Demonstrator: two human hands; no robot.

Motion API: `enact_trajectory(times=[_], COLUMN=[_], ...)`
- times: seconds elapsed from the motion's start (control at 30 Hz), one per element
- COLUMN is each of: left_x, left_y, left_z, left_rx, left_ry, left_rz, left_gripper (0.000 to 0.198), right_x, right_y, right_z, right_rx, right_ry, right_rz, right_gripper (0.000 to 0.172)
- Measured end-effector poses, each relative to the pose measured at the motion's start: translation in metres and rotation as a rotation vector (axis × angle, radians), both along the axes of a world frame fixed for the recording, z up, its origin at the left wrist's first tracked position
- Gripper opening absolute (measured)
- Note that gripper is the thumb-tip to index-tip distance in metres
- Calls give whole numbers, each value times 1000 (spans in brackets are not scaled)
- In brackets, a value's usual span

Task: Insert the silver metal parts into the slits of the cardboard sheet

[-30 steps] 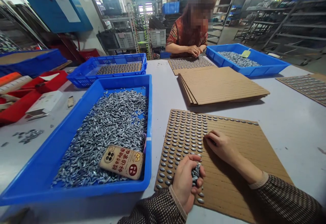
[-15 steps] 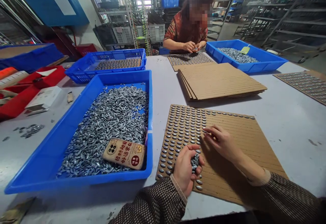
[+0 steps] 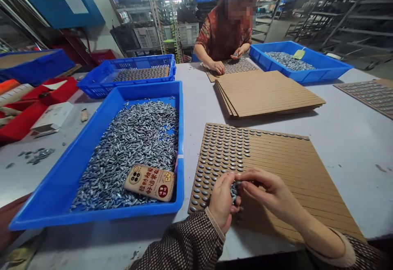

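Note:
Cupped around a small heap of shiny grey oval pieces (image 3: 234, 191), my left hand (image 3: 221, 198) hovers over the near left part of a slotted cardboard sheet (image 3: 294, 176). My right hand (image 3: 270, 190) reaches across to it, thumb and fingertips pinched at a piece on the heap; the fingers partly hide that piece. Rows of the same ovals (image 3: 222, 147) fill the sheet's left side, and a single line of them runs along its far edge. To the left, a blue tray (image 3: 181, 139) holds a great many loose ovals (image 3: 135, 139).
A phone (image 3: 150, 183) lies on the ovals in the tray. Beyond my sheet is a stack of cardboard sheets (image 3: 270, 92). Across the table a co-worker (image 3: 224, 37) handles pieces beside another blue tray (image 3: 301, 73). A blue crate (image 3: 127, 79) and red bins (image 3: 18, 118) stand left.
My right hand has drawn back from the rows to the heap in my left hand. An oval shows where its fingertips were. The co-worker's hands have moved apart.

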State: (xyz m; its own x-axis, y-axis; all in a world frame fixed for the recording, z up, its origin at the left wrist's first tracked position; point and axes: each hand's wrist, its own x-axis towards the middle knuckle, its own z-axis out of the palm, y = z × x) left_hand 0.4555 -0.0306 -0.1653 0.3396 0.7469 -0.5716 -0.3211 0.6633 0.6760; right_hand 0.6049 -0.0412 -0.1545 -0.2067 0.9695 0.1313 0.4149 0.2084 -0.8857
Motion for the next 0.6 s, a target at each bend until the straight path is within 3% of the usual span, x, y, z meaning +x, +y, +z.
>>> enact_trajectory(times=[0.17, 0.33, 0.43, 0.6], left_x=[-1, 0, -1, -3], left_y=[1, -1, 0, 2], left_z=[-2, -2, 0, 1], left_rx=[-11, 48, 1, -75], left_ry=[-69, -14, -19, -73], left_rz=[-75, -105, -93, -32], left_gripper=[29, 33, 30, 24], right_x=[8, 13, 25, 52], right_y=[-3, -7, 0, 33], right_z=[-6, 1, 0, -33], right_rx=[0, 9, 44, 203], right_ry=[16, -47, -112, -325], right_rz=[-67, 21, 29, -202], right_gripper=[18, 15, 13, 17])
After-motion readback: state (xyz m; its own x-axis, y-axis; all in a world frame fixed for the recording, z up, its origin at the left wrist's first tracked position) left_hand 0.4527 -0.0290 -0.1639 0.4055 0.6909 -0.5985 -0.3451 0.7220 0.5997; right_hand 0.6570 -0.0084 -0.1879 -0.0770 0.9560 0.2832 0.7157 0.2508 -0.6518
